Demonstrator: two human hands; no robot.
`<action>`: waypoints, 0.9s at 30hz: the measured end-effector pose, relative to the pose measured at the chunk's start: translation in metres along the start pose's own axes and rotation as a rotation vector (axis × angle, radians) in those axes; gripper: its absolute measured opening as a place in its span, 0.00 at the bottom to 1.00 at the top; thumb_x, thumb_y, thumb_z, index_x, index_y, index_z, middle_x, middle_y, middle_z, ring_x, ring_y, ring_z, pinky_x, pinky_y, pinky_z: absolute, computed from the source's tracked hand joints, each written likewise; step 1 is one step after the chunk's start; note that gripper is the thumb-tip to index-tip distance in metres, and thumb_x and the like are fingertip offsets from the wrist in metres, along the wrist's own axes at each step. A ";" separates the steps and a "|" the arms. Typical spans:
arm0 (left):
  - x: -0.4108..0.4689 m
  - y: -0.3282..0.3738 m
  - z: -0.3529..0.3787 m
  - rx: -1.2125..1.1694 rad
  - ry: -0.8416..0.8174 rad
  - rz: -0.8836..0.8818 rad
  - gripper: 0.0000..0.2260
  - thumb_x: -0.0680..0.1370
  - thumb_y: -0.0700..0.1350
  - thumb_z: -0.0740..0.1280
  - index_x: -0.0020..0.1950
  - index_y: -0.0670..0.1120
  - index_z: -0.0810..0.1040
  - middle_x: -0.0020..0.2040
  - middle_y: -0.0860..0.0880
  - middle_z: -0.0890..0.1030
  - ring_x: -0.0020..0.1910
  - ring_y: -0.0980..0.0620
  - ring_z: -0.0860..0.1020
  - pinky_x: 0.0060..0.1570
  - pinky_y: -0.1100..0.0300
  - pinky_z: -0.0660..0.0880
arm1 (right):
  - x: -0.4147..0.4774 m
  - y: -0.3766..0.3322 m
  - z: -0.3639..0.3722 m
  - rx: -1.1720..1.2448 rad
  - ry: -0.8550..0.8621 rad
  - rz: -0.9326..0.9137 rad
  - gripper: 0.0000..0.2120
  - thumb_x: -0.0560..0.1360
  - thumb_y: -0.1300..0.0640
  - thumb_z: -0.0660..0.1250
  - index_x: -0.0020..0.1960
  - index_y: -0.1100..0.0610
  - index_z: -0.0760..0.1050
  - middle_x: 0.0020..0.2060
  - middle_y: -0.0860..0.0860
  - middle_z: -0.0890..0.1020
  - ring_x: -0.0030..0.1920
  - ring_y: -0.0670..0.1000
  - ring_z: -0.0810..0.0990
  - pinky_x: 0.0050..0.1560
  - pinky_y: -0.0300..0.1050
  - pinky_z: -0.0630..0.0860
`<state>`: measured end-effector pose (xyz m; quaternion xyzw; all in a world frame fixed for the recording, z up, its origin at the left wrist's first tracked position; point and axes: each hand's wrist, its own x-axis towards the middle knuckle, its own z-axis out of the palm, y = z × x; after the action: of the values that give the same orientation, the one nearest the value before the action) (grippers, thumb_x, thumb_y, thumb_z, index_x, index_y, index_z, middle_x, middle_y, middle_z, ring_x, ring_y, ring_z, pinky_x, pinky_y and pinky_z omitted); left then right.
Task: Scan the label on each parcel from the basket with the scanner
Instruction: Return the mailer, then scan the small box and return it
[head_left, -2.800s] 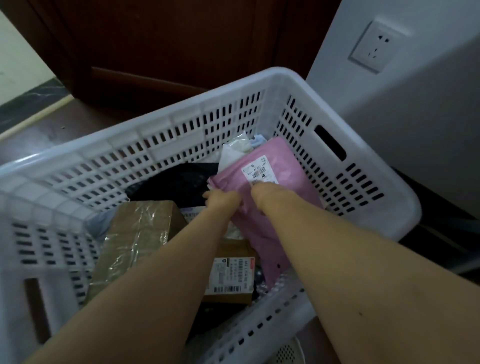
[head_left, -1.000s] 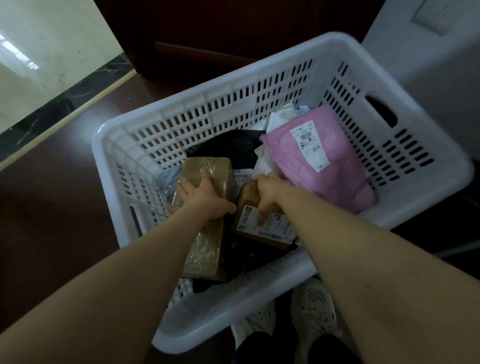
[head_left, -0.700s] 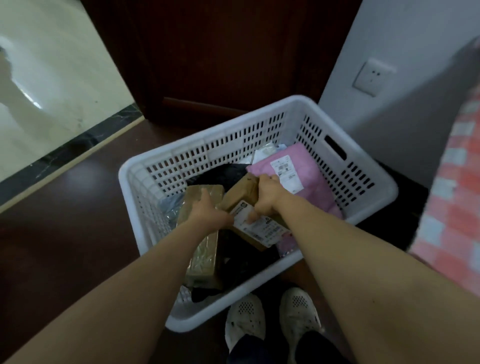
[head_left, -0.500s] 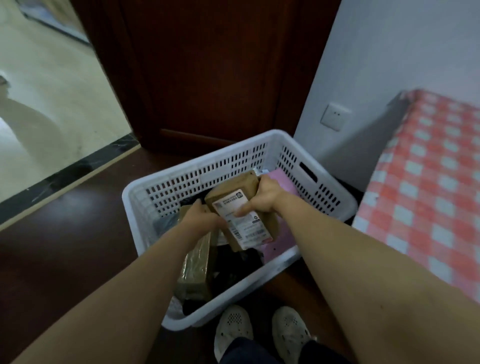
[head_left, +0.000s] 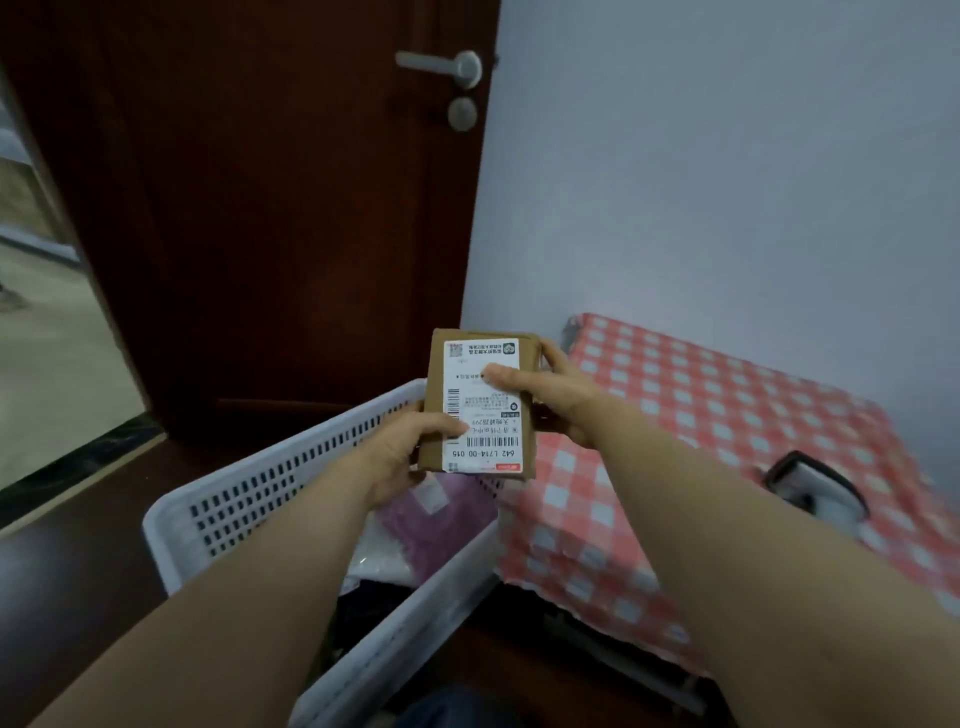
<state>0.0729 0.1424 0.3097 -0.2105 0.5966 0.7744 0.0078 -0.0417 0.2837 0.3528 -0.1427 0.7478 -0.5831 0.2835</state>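
A small brown cardboard parcel with a white barcode label facing me is held up above the white slotted basket. My left hand grips its lower left edge. My right hand holds its right side, thumb lying across the label. Inside the basket a pink bag parcel and a white parcel show below my left wrist. The dark-framed scanner lies on the red-and-white checked cloth to the right.
The checked cloth covers a low surface right of the basket. A dark wooden door with a metal handle stands behind. A pale wall fills the upper right. Dark floor lies to the left.
Both hands left the pink parcel; the right hand took the small brown box, lifted it out of the basket, and the left hand joined it. The view rose toward the door and cloth.
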 end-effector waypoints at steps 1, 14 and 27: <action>-0.003 0.004 0.015 0.000 -0.038 0.001 0.13 0.71 0.38 0.68 0.54 0.48 0.79 0.47 0.45 0.84 0.39 0.50 0.81 0.38 0.61 0.71 | -0.011 -0.003 -0.014 0.024 0.027 -0.007 0.32 0.67 0.56 0.77 0.67 0.46 0.67 0.47 0.55 0.85 0.45 0.55 0.84 0.50 0.53 0.81; -0.036 0.046 0.140 0.403 -0.169 0.104 0.16 0.68 0.39 0.73 0.54 0.52 0.82 0.42 0.48 0.85 0.42 0.50 0.82 0.47 0.57 0.78 | -0.112 -0.012 -0.151 -0.102 0.328 -0.084 0.35 0.64 0.51 0.76 0.68 0.55 0.69 0.60 0.52 0.77 0.58 0.52 0.75 0.59 0.48 0.72; -0.046 0.070 0.265 1.044 -0.261 0.268 0.39 0.64 0.39 0.77 0.73 0.55 0.68 0.62 0.51 0.75 0.59 0.51 0.75 0.58 0.62 0.72 | -0.169 -0.015 -0.218 -0.842 0.035 0.055 0.50 0.59 0.52 0.81 0.75 0.56 0.61 0.69 0.50 0.72 0.64 0.52 0.74 0.61 0.39 0.70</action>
<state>0.0122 0.3792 0.4424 -0.0033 0.9169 0.3896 0.0862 -0.0372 0.5440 0.4452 -0.2162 0.9290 -0.2213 0.2031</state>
